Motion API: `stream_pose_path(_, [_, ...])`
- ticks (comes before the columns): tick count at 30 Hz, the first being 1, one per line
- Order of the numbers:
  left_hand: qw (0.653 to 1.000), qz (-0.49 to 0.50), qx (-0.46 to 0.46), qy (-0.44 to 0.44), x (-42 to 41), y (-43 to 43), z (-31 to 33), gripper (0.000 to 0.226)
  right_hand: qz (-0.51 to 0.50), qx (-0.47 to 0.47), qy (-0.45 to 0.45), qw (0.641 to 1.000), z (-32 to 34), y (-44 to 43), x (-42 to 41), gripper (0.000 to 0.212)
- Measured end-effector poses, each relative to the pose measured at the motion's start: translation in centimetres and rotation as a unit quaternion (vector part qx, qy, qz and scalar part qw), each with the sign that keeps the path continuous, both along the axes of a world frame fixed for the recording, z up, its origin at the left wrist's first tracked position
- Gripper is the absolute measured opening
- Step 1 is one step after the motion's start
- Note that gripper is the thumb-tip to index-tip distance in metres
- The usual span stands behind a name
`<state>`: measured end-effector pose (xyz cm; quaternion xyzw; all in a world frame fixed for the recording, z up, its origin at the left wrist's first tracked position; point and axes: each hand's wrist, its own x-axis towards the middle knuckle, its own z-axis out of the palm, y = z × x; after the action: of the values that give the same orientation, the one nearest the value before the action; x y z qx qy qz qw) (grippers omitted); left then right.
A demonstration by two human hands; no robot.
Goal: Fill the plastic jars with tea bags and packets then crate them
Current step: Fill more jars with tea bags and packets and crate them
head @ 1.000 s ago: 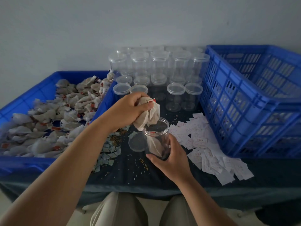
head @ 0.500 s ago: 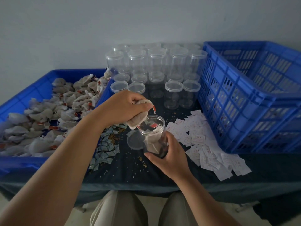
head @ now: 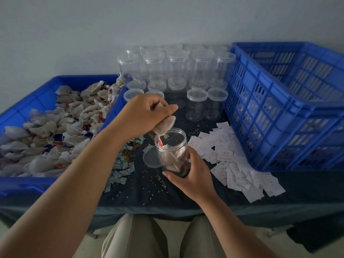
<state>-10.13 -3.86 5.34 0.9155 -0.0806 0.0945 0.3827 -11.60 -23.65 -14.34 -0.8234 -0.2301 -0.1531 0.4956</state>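
Early in the job, the left hand (head: 147, 112) pinches tea bags (head: 164, 126) over the part-filled open jar (head: 172, 149) at centre, gripped low by the right hand (head: 193, 174), while empty jars (head: 177, 66) at 12 o'clock, packets (head: 232, 161) at 3 and the 2 o'clock crate (head: 279, 118) wait.
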Motion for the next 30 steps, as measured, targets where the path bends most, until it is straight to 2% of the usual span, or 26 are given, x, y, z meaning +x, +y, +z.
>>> stream_pose_path(3, [0.996,-0.025,0.047,0.071,-0.1,-0.1,0.0,0.036,-0.011,0.009,-0.003,1.0,0.2,-0.1,-0.1,0.067])
stream_pose_path(6, [0.994,-0.006,0.092,0.065,-0.4,-0.3,0.1,0.045,-0.017,0.009,-0.005,1.0,0.4,0.0,-0.3,0.074])
stream_pose_path(10, [0.962,-0.115,0.166,0.185,-1.9,-1.4,-0.9,0.062,-0.01,0.014,-0.007,1.0,0.7,0.0,-0.4,0.07])
stream_pose_path(12, [0.966,-0.123,0.14,0.178,-2.2,-1.1,-1.1,0.058,-0.011,0.012,-0.007,1.0,0.7,-0.1,-0.4,0.069])
stream_pose_path(15, [0.997,-0.026,0.057,0.051,-1.5,2.2,-0.2,0.033,-0.011,0.011,-0.006,1.0,0.6,-0.1,-0.4,0.07])
stream_pose_path(17, [0.995,0.045,0.079,0.026,0.0,6.4,0.4,0.019,-0.011,0.005,-0.003,1.0,0.5,-0.1,-0.3,0.071])
stream_pose_path(19, [0.972,0.145,0.17,0.075,1.4,11.3,-0.1,0.018,-0.009,0.0,-0.003,1.0,0.5,-0.1,-0.3,0.072])
stream_pose_path(21, [0.903,0.234,0.32,0.168,2.3,15.4,-2.3,0.03,-0.008,-0.01,-0.003,1.0,0.5,-0.1,-0.3,0.073])
stream_pose_path(22, [0.873,0.235,0.357,0.236,2.2,16.7,-3.8,0.04,-0.007,-0.017,-0.002,1.0,0.5,0.0,-0.3,0.073])
stream_pose_path(23, [0.859,0.211,0.355,0.303,1.8,17.5,-5.1,0.045,-0.006,-0.022,0.0,1.0,0.4,0.0,-0.2,0.073])
stream_pose_path(25, [0.862,0.163,0.296,0.377,1.1,18.4,-7.3,0.039,-0.006,-0.027,0.008,1.0,0.2,0.0,-0.2,0.073])
stream_pose_path(28, [0.884,0.198,0.297,0.303,1.8,19.5,-8.1,0.028,-0.006,-0.026,0.017,0.999,0.4,0.0,-0.3,0.072])
stream_pose_path(30, [0.902,0.234,0.249,0.266,2.4,19.9,-8.1,0.027,-0.005,-0.024,0.023,0.999,0.6,0.0,-0.4,0.072])
